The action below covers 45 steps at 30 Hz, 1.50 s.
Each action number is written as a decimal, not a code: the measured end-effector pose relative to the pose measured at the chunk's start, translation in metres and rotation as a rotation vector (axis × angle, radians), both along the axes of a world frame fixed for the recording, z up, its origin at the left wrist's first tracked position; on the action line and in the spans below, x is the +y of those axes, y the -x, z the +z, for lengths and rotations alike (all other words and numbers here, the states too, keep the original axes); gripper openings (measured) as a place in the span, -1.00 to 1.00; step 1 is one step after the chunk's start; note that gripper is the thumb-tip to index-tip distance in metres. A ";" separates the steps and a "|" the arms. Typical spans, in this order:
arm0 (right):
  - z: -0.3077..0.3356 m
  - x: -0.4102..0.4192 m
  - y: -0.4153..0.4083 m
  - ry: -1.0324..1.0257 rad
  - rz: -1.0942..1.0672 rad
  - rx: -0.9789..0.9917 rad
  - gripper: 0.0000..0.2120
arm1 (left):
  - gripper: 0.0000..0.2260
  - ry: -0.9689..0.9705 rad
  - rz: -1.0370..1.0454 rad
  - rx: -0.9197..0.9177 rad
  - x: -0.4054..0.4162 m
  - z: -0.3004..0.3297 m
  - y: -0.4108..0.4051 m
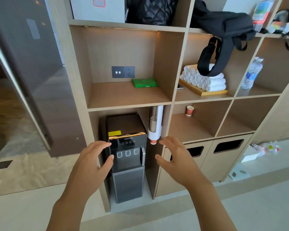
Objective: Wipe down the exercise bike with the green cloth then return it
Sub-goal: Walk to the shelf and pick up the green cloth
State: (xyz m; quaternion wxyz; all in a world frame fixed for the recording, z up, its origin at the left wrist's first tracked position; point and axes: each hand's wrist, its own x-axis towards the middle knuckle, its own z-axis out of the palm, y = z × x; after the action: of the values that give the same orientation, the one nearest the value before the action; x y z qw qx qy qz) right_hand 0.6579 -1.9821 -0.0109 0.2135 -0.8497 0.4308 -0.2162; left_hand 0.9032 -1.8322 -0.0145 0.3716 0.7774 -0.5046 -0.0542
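Left hand (92, 161) raised, fingers relaxed; right hand (175, 157) likewise, empty.

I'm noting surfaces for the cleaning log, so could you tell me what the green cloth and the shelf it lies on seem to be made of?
Green cloth: soft woven fabric, probably microfibre; it lies folded with limp, rumpled edges and a matte look.
Shelf: wood-look board, likely laminate; it has an even light-brown tone, faint grain and a smooth low-sheen face.

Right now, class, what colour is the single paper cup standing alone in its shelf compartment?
The paper cup is red with a white inside, seen best in the head view.
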 end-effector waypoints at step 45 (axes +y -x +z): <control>0.063 -0.507 -0.261 0.129 0.118 -0.170 -0.51 | -0.61 0.063 -0.140 -0.340 -0.447 0.089 -0.155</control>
State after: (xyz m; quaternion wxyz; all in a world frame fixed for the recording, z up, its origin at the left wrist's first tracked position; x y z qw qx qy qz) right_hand 0.9187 -2.4889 0.0524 0.2067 -0.8641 0.3457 -0.3020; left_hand 1.0580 -2.2796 0.0743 0.3004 0.7264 -0.6144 0.0678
